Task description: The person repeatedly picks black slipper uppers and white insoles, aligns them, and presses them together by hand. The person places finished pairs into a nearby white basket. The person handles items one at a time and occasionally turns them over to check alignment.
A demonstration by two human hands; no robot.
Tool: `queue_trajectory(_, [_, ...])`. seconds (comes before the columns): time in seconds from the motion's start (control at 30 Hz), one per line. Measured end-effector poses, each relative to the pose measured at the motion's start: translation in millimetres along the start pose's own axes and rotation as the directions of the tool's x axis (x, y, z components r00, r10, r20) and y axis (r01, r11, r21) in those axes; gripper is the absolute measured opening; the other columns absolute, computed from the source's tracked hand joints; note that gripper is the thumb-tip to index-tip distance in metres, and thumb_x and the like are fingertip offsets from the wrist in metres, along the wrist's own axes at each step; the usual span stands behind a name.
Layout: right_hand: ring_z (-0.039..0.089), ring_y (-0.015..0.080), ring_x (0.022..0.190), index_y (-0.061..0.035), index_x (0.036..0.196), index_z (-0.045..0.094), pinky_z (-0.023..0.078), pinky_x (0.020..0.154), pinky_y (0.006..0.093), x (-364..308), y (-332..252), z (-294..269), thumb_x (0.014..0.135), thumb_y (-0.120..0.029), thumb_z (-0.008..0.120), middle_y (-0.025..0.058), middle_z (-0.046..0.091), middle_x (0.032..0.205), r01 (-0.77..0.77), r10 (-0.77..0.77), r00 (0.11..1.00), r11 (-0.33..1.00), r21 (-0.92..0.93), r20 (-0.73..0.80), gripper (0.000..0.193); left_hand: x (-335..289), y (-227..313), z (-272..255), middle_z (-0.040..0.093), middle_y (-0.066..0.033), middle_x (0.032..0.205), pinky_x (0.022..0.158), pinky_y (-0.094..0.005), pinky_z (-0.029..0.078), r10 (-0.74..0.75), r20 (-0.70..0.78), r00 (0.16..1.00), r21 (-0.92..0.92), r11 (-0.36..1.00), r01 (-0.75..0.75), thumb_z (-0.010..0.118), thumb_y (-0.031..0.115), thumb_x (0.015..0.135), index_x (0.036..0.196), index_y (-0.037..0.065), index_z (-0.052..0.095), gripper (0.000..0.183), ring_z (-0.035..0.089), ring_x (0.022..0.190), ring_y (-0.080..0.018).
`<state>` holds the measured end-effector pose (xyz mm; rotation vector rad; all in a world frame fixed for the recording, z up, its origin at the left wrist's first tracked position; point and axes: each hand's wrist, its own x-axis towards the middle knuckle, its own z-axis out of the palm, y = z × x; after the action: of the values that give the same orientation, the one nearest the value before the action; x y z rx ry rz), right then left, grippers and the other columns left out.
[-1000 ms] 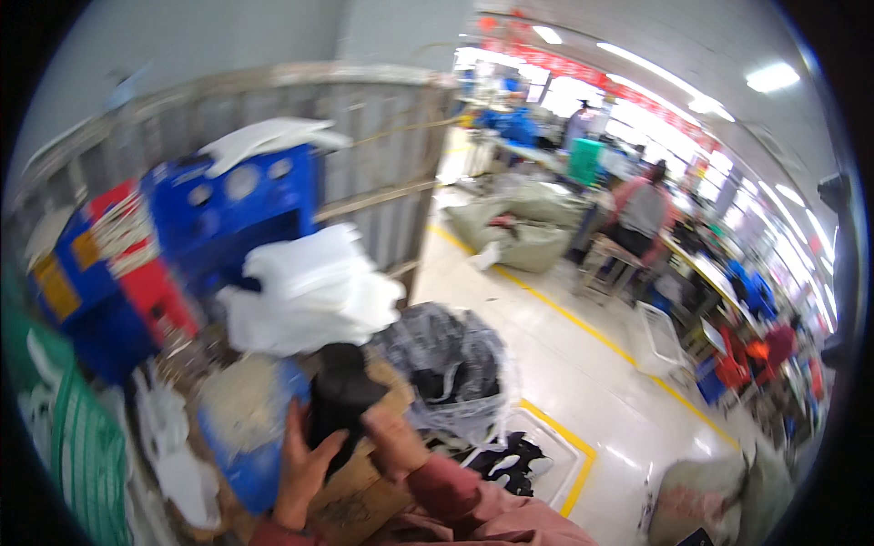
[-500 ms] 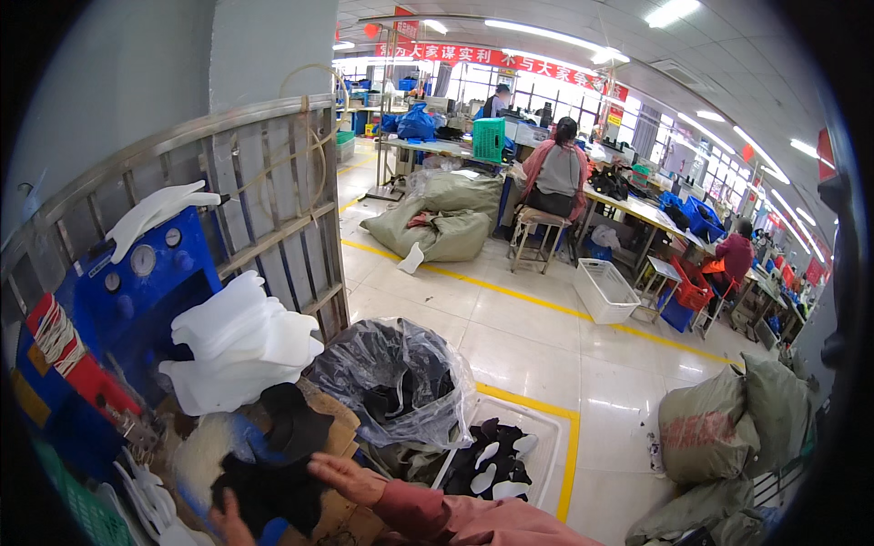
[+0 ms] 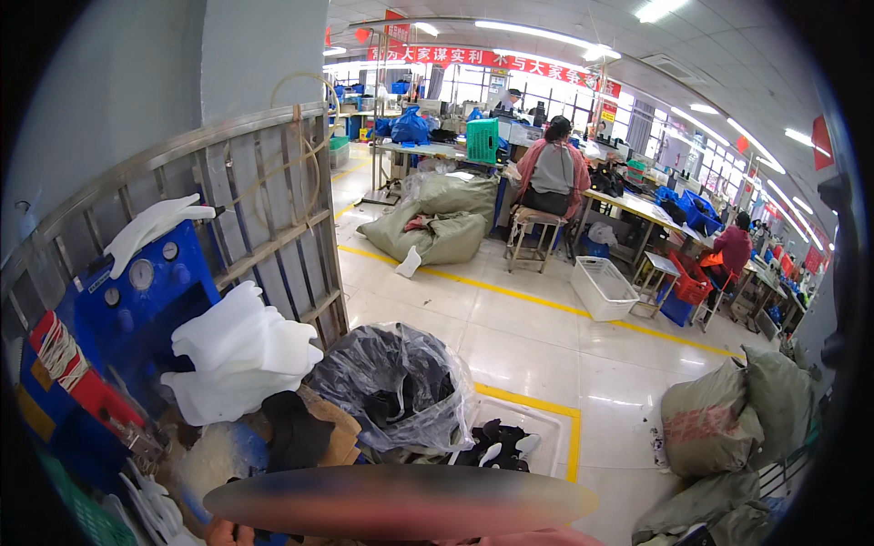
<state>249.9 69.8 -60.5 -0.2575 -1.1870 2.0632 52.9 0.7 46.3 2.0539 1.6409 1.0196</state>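
Note:
At the bottom edge, part of my left hand shows with fingers bent against a dark cut piece; most of that piece is hidden. A wide blurred oval covers the area beside it, so my right hand cannot be made out. Only a strip of my reddish sleeve shows below the blur. Just beyond lies a black flat cut piece on brown cardboard. A pile of white shaped pieces sits behind it, in front of a blue machine with round gauges.
A clear plastic bag of black pieces stands beside the work area. Next to it a white tray holds black and white pieces. Metal railing runs behind the machine. Stuffed sacks lie at right; people sit at far tables.
Both hands have come down and nearer to me, away from the black pieces' earlier spot. The small black pieces there are gone from view or covered by the blur.

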Motion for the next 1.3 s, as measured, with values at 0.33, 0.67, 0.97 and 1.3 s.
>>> queue_trajectory(0.33, [0.060,0.0226,0.124,-0.0038,0.142,0.055,0.048,0.106,0.0366,17.1,28.6,10.6,0.108,-0.041,0.051,0.0094,0.062,0.135,-0.038,0.046,0.998,0.977,0.211,-0.032,0.051,5.3,-22.8,-15.9,0.074,-0.0180,0.109,0.087,-0.0431,0.057,-0.136,0.389,0.911,0.136,0.987,0.090,0.063,0.033,0.103,0.136,0.017,0.063,0.037,0.072,0.104,-0.0371])
queue_trajectory(0.67, [0.056,0.0240,0.129,-0.0044,0.147,0.049,0.045,0.110,0.0374,38.6,31.6,12.3,0.107,-0.048,0.048,0.0101,0.057,0.141,-0.001,0.032,0.996,0.939,0.344,-0.085,0.059,-5.4,-17.6,27.9,0.071,-0.0196,0.097,0.084,-0.0405,0.055,0.082,0.254,0.964,-0.115,0.992,-0.054,0.071,0.011,0.093,0.111,0.005,0.073,0.019,0.071,0.092,-0.0340])
queue_trajectory(0.97, [0.053,0.0253,0.133,-0.0049,0.151,0.044,0.043,0.113,0.0382,60.3,38.4,14.5,0.106,-0.055,0.046,0.0108,0.052,0.147,0.002,0.047,0.993,0.909,0.417,-0.108,0.067,-0.1,-25.6,46.5,0.070,-0.0185,0.098,0.084,-0.0406,0.055,0.081,0.054,0.995,0.013,0.997,-0.082,0.070,0.008,0.093,0.112,0.003,0.073,0.020,0.069,0.091,-0.0331])
queue_trajectory(1.3, [0.050,0.0267,0.138,-0.0055,0.156,0.039,0.040,0.116,0.0390,80.8,45.3,14.0,0.104,-0.062,0.043,0.0115,0.047,0.153,0.012,0.051,0.991,0.890,0.456,-0.126,0.076,-1.7,-34.1,55.0,0.068,-0.0173,0.098,0.083,-0.0408,0.054,0.125,-0.065,0.990,0.088,0.989,-0.119,0.070,0.006,0.092,0.114,0.000,0.073,0.022,0.067,0.090,-0.0321])
